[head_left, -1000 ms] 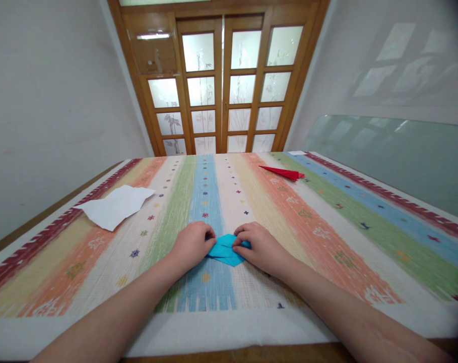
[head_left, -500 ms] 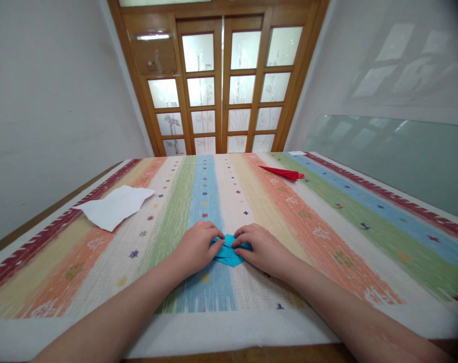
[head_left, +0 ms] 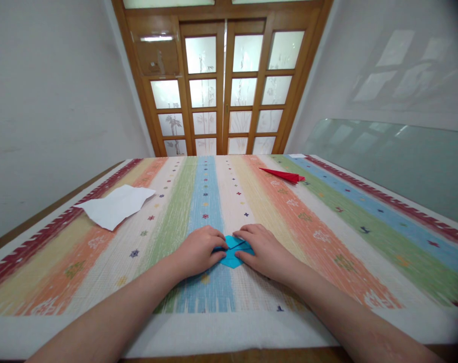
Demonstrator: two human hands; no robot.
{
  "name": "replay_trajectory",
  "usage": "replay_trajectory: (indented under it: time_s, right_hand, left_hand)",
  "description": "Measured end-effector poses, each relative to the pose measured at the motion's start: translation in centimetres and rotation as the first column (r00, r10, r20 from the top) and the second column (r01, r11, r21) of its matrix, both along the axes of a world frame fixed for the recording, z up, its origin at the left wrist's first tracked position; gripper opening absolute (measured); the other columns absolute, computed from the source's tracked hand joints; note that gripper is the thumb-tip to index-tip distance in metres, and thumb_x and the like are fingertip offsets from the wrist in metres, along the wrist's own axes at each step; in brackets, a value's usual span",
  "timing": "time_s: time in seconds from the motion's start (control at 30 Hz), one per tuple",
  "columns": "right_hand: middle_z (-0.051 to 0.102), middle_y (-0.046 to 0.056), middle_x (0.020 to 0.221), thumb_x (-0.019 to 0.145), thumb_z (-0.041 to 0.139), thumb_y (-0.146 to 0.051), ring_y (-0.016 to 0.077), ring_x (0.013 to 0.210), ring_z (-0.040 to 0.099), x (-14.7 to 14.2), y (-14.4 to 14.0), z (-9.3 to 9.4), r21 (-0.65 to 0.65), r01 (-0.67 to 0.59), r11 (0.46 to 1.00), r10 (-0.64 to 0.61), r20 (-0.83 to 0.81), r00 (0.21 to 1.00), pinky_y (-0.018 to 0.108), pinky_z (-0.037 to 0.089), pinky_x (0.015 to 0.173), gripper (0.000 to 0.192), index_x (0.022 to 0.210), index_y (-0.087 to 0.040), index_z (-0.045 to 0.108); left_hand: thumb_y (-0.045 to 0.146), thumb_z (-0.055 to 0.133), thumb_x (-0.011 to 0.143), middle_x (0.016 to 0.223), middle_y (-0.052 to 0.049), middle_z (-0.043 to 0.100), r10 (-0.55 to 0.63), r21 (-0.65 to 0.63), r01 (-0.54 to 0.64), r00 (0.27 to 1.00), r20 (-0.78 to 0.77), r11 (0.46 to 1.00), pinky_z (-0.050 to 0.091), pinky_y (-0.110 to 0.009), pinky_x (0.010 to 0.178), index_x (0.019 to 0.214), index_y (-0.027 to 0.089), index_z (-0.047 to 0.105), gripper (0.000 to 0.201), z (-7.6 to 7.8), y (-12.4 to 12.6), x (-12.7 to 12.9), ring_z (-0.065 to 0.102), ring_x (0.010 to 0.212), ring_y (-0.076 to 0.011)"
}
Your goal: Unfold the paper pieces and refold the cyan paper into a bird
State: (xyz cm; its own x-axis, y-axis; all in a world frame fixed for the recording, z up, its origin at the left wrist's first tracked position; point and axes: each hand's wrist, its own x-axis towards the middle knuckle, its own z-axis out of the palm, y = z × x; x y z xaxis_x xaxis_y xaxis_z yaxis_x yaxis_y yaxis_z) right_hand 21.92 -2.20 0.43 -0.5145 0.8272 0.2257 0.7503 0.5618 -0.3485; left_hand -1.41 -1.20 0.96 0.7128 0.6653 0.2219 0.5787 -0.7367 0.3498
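A small piece of folded blue paper point(head_left: 234, 260) lies on the striped tablecloth in front of me, with crease lines and a dark fold edge across its middle. My left hand point(head_left: 201, 251) grips its left side, thumb and fingers curled over the edge. At the right side, my right hand point(head_left: 265, 252) holds the paper between its thumb and fingers, the thumb lying along the near part. Both hands rest low on the cloth, and their fingers cover the paper's side corners.
A creased white sheet point(head_left: 116, 205) lies to the left. Farther off on the right is a folded red paper piece point(head_left: 283, 175). A small white paper point(head_left: 298, 156) sits at the far edge. The striped tablecloth point(head_left: 176, 212) covers the table; a glass panel point(head_left: 395, 161) leans by the right wall.
The fingers have spread slightly apart on the blue paper, and more of its middle shows. My right thumb has shifted down toward its near part.
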Motion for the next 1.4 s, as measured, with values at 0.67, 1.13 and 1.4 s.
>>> replay_trajectory:
  time_s: [0.67, 1.13, 1.4]
  right_hand:
    - [0.069, 0.010, 0.109, 0.091, 0.064, -0.021, 0.0253, 0.104, 0.061, 0.0, 0.8, -0.4, 0.030, 0.006, 1.000, -0.004, -0.064, 0.998, 0.039, 0.045, 0.095, 0.015, 0.102, -0.020, 0.074]
    - [0.073, 0.004, 0.091, 0.085, 0.063, -0.012, 0.0207, 0.089, 0.064, -0.2, 1.0, -0.4, 0.004, -0.011, 1.000, 0.011, -0.084, 0.996, 0.032, 0.045, 0.084, 0.015, 0.089, -0.021, 0.074]
    - [0.072, 0.004, 0.093, 0.086, 0.061, -0.012, 0.0189, 0.085, 0.064, -0.2, 0.5, -0.1, -0.081, 0.000, 0.997, -0.017, -0.211, 0.977, 0.029, 0.046, 0.076, 0.016, 0.094, -0.022, 0.072]
  left_hand:
    - [0.020, 0.061, 0.093, 0.100, -0.005, 0.073, -0.066, 0.003, 0.066, 0.998, 0.013, 0.998, 0.048, -0.033, 0.089, 0.101, 0.022, 0.073, 0.015, -0.2, 0.0, -0.1, 0.064, 0.097, -0.0208]
    - [0.020, 0.062, 0.091, 0.099, -0.004, 0.070, -0.043, -0.007, 0.043, 0.999, 0.007, 0.999, 0.047, -0.033, 0.087, 0.101, 0.021, 0.069, 0.012, 0.2, -0.2, 0.0, 0.063, 0.097, -0.0213]
    - [0.029, 0.073, 0.083, 0.109, -0.006, 0.067, 0.067, -0.052, -0.065, 0.996, 0.054, 0.997, 0.049, -0.037, 0.087, 0.113, 0.022, 0.059, 0.034, -0.3, -0.4, -0.3, 0.062, 0.101, -0.0243]
